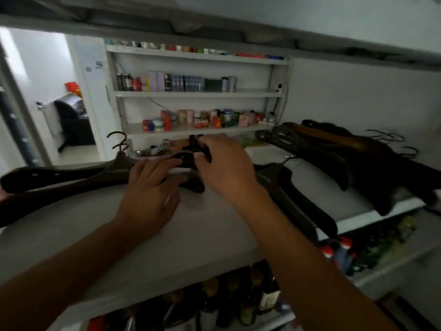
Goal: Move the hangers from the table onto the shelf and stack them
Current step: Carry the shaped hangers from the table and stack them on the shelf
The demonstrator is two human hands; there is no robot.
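Both hands over the white shelf (202, 223). Left hand (150, 194) laid palm-down, fingers loosely spread, on the near end of two dark hangers (62, 180) stretching off to the left, hooks up at the back. Right hand (226, 168) curled around a small dark piece (188, 158) just beyond the left fingertips, pinching it. Another hanger (293, 194) flat under the right forearm. Stacked pile of hangers (346, 154) at far right of the shelf

I have one head-worn wide-angle view, looking forward and down, close over the white shelf (202, 223) toward the back wall.
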